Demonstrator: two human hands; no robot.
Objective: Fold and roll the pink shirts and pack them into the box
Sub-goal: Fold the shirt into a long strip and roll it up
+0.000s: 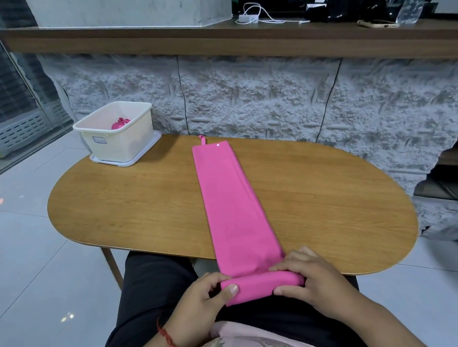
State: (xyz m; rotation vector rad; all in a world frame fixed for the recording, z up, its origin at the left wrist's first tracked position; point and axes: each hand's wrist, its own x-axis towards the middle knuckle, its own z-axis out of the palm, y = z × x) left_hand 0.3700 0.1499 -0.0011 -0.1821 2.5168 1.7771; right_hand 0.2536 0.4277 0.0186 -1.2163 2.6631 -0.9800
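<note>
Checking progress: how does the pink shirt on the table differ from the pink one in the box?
The table shirt is a long flat strip, near end rolled; the boxed shirt is a compact bundle. Left hand and right hand grip the table shirt, not the boxed shirt. Both are pink.

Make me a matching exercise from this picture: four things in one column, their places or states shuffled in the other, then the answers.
Things:
1. box
2. shirt
3. charger
4. phone

Places or states:
A. white, on the shelf, left of the phone
B. long strip, near end rolled
C. far left corner of the table
D. flat on the shelf, right of the charger

Pairs: 1-C, 2-B, 3-A, 4-D
</note>
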